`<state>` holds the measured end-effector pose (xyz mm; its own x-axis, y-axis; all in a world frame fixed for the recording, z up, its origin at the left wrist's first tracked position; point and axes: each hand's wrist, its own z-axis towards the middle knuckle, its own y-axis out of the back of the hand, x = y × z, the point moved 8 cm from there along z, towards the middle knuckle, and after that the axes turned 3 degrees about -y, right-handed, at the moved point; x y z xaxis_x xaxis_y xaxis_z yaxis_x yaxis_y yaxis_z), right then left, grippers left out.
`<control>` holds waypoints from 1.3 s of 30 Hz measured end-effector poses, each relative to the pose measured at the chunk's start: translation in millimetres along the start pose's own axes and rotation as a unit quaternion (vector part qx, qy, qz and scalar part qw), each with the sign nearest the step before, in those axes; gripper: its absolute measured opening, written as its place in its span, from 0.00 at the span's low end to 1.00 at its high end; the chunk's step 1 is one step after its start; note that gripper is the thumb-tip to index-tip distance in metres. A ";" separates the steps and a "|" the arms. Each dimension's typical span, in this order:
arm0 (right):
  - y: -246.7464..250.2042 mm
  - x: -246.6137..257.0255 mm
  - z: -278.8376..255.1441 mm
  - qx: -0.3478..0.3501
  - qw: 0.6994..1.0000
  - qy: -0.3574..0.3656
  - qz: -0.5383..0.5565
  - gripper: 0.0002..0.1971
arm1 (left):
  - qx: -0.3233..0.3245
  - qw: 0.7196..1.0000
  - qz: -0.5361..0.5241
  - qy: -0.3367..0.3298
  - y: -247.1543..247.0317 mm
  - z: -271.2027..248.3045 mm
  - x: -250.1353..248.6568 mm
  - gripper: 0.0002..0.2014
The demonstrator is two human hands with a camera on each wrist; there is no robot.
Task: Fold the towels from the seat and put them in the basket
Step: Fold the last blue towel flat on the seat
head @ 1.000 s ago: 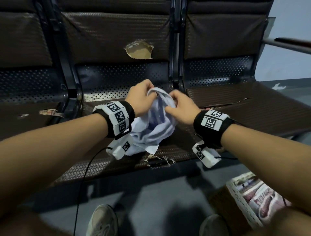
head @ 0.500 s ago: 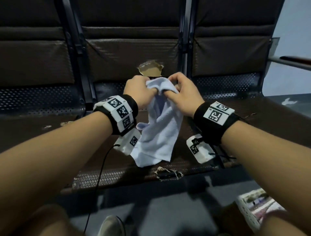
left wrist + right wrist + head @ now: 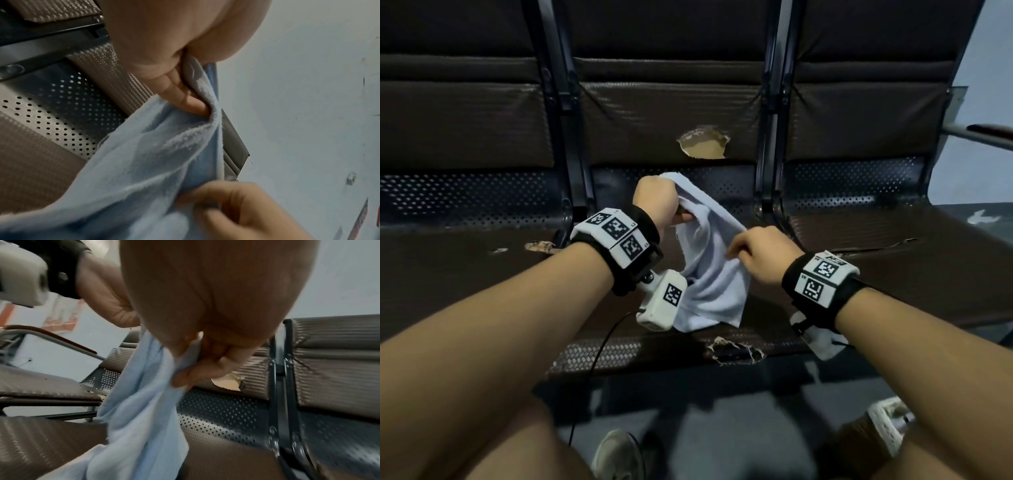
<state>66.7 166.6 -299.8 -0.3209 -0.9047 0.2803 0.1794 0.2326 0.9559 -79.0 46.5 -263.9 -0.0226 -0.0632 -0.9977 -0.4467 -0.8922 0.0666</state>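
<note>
Pale blue towel (image 3: 710, 270) hangs centre frame in head view, over the middle seat (image 3: 619, 353). I see its top edge stretched taut on a diagonal, upper left down to lower right; the rest drapes in loose folds, bottom corner touching or just above the seat pad, can't tell which.

L hand (image 3: 655, 202) is fisted round the towel's high corner, fingers (image 3: 183, 95) curled into the cloth in the L wrist view. R hand (image 3: 763, 258) pinches the top edge lower down and to the right, thumb and fingers closed on a fold.

Vs 0.5 s ago: hands were knuckle to knuckle at the towel's top, cloth hanging straight down as a narrow bunch. Now they're apart, R hand lower and rightward, and the towel is spread wider.

Room: seat pad shows bare on both sides of the towel and toward the front lip, which has a torn patch (image 3: 732, 351). The backrest has a hole (image 3: 703, 145) just above the L hand. White basket (image 3: 887, 431) sits at lower right on the floor, partly hidden by my R forearm.
</note>
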 end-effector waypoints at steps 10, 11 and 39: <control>51.5 -19.2 4.6 -0.221 0.970 -0.048 0.091 0.10 | 0.071 0.988 -0.133 -0.046 -26.5 -24.7 -17.5 0.15; 39.8 -11.4 5.8 -0.172 0.982 -0.023 0.078 0.12 | 0.076 0.987 -0.137 -0.040 -28.5 -26.2 -17.0 0.15; -3.5 -17.2 3.4 -0.019 0.997 0.019 0.075 0.12 | -0.047 0.995 0.074 -0.038 32.3 7.0 14.3 0.14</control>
<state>68.4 182.6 -307.7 -0.2523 -0.8740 0.4152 0.2583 0.3527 0.8994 -100.0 19.9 -276.1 -0.1502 -0.1658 -0.9746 -0.3478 -0.9140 0.2091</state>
